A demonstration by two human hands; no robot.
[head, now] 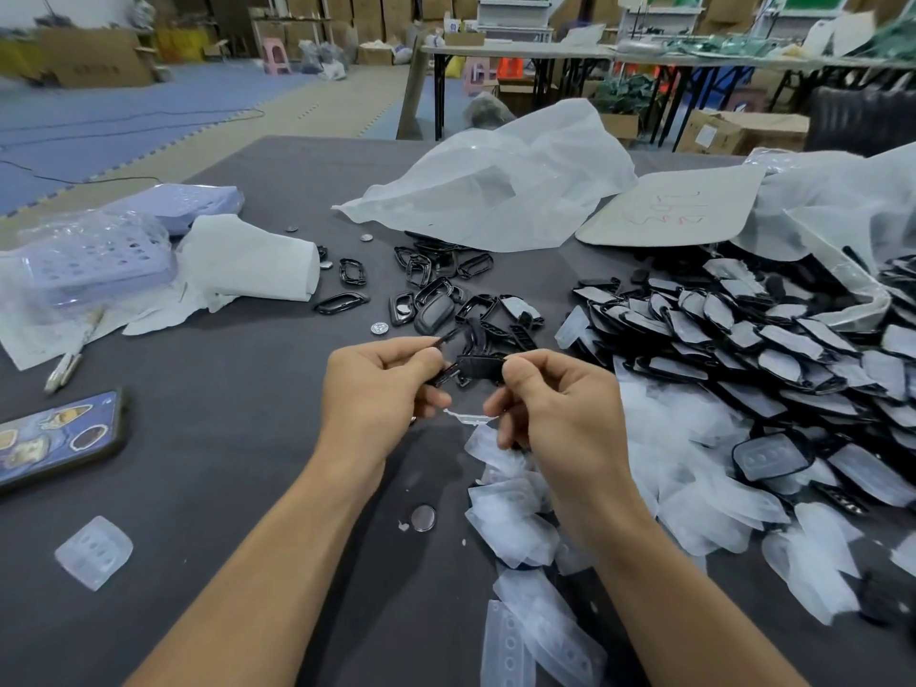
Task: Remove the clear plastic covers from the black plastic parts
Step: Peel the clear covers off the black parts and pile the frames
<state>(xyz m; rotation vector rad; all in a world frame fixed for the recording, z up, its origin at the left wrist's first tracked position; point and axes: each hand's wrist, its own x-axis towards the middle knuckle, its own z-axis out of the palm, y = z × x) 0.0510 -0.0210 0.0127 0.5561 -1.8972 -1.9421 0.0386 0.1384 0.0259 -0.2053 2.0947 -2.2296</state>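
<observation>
Black plastic, in one small flat part [473, 367], sits between the two hands above the dark grey table [238, 438]: the left hand [381, 389] pinches its left end with curled fingers, and the right hand [550, 404] closes on its right end. A thin strip of clear plastic cover [466, 417] hangs between the lower fingers, so I judge this cover is coming off or is just off; I cannot tell if it still touches the part. Much is done: a heap of removed clear plastic covers [515, 518] lies under the right forearm, and a loose group of bare black frames and shells [436, 300] lies beyond the hands. Much is also left: a big pile of black parts with clear covers still on them [753, 349] fills the right side of the table. I think the work is near the middle, not more.
</observation>
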